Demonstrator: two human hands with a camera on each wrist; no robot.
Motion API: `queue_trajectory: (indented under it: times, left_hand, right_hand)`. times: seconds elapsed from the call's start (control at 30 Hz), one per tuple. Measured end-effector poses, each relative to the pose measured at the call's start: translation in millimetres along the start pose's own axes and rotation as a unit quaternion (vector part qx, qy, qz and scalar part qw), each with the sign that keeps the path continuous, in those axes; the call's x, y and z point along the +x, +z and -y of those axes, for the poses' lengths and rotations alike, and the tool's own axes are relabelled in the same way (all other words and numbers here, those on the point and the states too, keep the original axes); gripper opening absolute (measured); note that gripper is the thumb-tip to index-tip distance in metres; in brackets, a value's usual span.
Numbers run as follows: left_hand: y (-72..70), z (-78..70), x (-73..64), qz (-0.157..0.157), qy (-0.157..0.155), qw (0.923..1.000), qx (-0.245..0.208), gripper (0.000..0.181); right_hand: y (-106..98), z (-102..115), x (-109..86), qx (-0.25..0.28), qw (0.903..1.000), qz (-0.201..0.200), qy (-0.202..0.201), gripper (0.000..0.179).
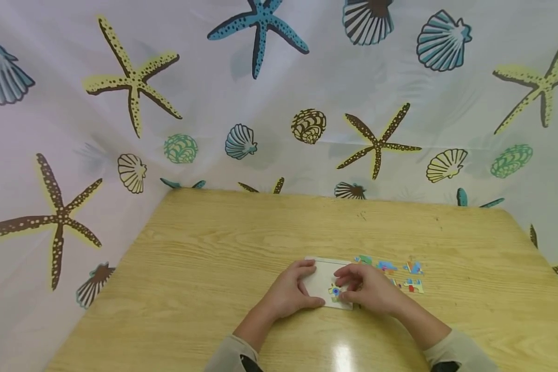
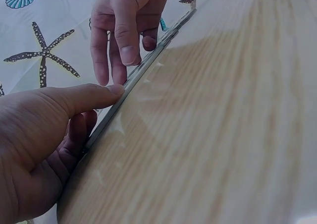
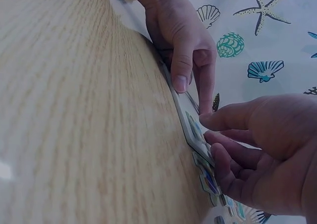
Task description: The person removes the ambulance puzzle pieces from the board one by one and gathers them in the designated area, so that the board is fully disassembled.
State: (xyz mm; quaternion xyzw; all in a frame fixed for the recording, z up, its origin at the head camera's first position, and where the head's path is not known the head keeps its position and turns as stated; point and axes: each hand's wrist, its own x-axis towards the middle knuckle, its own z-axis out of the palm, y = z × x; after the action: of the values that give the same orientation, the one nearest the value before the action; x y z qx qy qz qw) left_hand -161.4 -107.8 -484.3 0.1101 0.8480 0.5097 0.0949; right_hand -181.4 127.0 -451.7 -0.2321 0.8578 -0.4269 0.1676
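A thin white puzzle board lies flat on the wooden table. My left hand holds its left side, thumb on the near edge and fingers at the far edge. On the board's lower right lies a puzzle piece, yellow and white with a blue round centre. My right hand is over the board's right side, its thumb tip at the piece and its fingers loosely bent above. In the right wrist view, the piece lies flat on the board, close to the right fingertips.
Several loose colourful puzzle pieces lie on the table right of the board, partly hidden behind my right hand. The wooden table reaches back to a white curtain printed with starfish and shells.
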Motion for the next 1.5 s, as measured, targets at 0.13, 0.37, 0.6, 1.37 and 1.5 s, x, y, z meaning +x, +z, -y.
queue_trajectory:
  times: [0.13, 0.37, 0.6, 1.37, 1.5]
  left_hand:
    - [0.0, -2.2, -0.1, 0.002, -0.001, 1.0000, -0.002, 0.079]
    - [0.7, -4.3, -0.5, 0.004, -0.005, 1.0000, 0.000, 0.079]
    - [2.9, -4.7, -0.9, 0.008, -0.009, 0.9999, -0.004, 0.079]
    - [2.6, -2.0, 0.3, 0.000, 0.010, 0.9999, 0.008, 0.080]
    - [2.1, -1.7, 0.0, -0.002, 0.007, 0.9999, 0.009, 0.080]
  right_hand:
    - [-2, 0, -0.9, -0.020, 0.9998, 0.000, -0.003, 0.035]
    - [-3, 3, -2.2, -0.051, 0.9984, 0.023, 0.006, 0.036]
    - [-3, 4, -5.2, -0.064, 0.9975, 0.015, 0.026, 0.031]
    - [-22, -22, -30.8, 0.175, 0.9813, -0.020, 0.077, 0.043]
    - [-28, -27, -40.4, 0.181, 0.9792, -0.037, 0.084, 0.045]
